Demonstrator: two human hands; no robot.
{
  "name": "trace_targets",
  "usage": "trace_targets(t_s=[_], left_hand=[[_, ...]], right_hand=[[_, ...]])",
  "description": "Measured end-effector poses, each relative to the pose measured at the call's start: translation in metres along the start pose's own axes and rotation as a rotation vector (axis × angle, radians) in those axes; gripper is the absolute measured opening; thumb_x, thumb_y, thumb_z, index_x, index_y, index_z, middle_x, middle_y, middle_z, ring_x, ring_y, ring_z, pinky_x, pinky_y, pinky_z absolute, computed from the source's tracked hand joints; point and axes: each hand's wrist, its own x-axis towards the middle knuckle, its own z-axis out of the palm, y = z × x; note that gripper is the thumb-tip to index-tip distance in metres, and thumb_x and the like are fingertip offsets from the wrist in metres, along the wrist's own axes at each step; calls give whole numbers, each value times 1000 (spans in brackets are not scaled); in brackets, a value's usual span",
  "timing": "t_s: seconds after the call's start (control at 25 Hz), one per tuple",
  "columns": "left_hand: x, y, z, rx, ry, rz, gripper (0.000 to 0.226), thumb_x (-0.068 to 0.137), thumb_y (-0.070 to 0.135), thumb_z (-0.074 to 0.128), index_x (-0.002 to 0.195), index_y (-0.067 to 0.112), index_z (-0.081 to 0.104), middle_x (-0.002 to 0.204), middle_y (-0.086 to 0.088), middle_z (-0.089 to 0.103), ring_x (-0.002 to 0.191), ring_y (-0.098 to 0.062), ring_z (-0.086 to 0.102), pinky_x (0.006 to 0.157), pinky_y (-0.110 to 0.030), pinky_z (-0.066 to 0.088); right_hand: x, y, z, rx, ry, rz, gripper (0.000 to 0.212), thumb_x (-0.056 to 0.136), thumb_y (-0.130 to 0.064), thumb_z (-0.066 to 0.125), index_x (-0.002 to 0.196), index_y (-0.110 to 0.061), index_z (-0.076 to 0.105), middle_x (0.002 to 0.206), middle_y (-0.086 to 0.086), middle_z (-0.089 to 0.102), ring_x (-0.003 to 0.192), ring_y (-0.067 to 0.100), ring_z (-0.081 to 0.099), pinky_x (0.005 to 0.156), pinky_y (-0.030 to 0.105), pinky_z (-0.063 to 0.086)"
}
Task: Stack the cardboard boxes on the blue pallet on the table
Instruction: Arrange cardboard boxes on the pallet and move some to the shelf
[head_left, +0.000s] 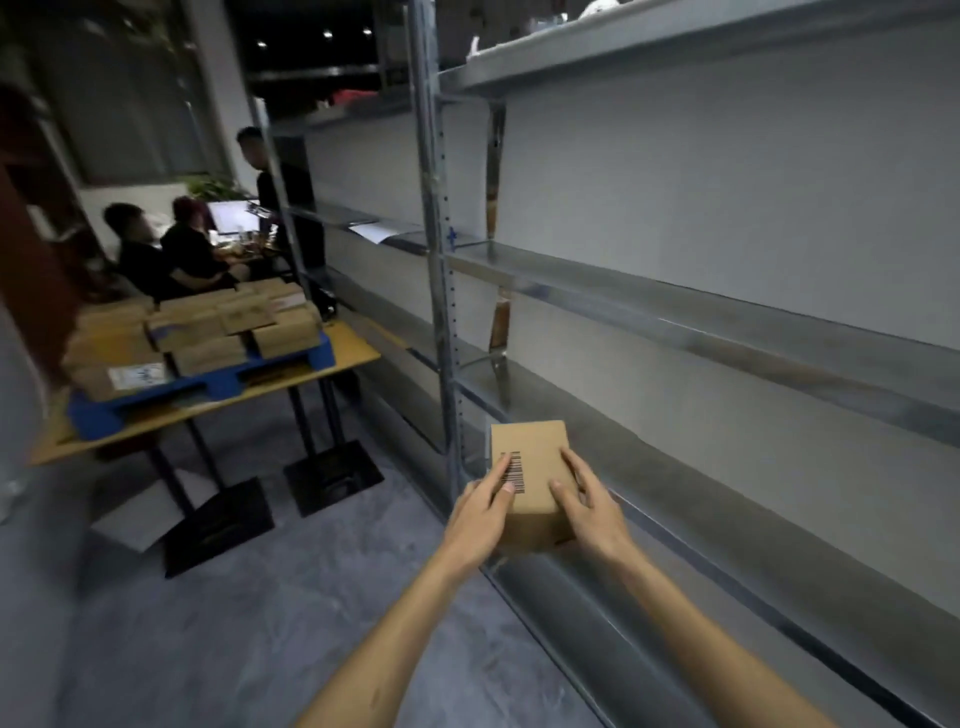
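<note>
A small cardboard box with a barcode on top is held in front of me, beside the metal shelving. My left hand grips its left side, fingers over the barcode. My right hand grips its right side. Far off at the left, the blue pallet lies on a wooden table. Several cardboard boxes lie stacked on the pallet in low layers.
Grey metal shelving runs along the right, its upright post close to the box. The table stands on black legs with flat bases. Three people are at a desk with a lit screen behind the table. Grey floor lies between.
</note>
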Motion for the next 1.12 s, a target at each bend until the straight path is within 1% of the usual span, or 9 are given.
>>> trace_targets(t_s=[0.12,0.32,0.36,0.44,0.52,0.76,0.92,1.0,1.12], left_hand=[[5,-32,-70,2,83,-45,45,105,43,38,147,55,28,151,-3,40,140,-21,37,118,-43,29],[23,-74,-142,-25,179,-110,46,106,42,38,149,52,27,152,0,38,140,-17,37,119,-40,28],[30,-82,-154,-38,197,-123,46,106,42,38,149,53,27,152,1,38,140,-16,37,119,-38,28],[50,-96,-175,-47,238,-149,45,106,44,37,147,56,25,150,2,38,139,-16,37,116,-35,30],[72,-107,-193,-52,272,-171,45,105,46,36,148,55,24,149,3,37,138,-16,36,112,-33,31],[167,-131,-246,-85,387,-205,44,105,49,36,146,58,25,144,4,39,127,-10,42,102,-27,32],[206,-146,-274,-204,414,-249,46,105,44,39,149,53,25,151,8,39,132,-9,43,112,-35,38],[229,-155,-289,-281,425,-236,47,105,43,41,145,58,22,148,12,43,127,-4,49,105,-32,45],[266,-175,-313,-350,462,-252,53,104,46,42,147,59,14,150,10,43,128,-9,51,108,-39,45]], right_hand=[[24,-29,73,27,-98,-36,57,99,-38,54,151,-37,33,154,-1,39,139,21,39,108,35,38],[70,-56,154,42,-230,-71,55,100,-39,53,151,-41,33,151,-2,43,123,8,41,82,20,49],[83,-60,169,62,-257,-74,54,100,-38,53,150,-41,34,151,-3,44,125,10,43,83,24,52],[112,-65,197,83,-300,-82,53,100,-36,54,150,-40,35,151,-4,44,132,15,45,101,40,48],[142,-69,218,73,-331,-96,53,100,-36,53,150,-40,35,150,-3,46,134,16,44,108,36,41],[258,-92,269,106,-445,-106,52,100,-37,52,148,-43,35,145,-3,50,127,18,50,101,48,49],[306,-101,300,86,-549,-94,51,101,-38,50,149,-44,33,145,-2,48,127,25,49,94,54,52],[329,-104,314,64,-588,-95,51,102,-39,48,149,-45,31,144,0,48,128,27,48,93,55,53],[365,-107,339,87,-651,-48,52,102,-37,48,150,-45,30,141,-1,47,117,24,54,73,49,61]])
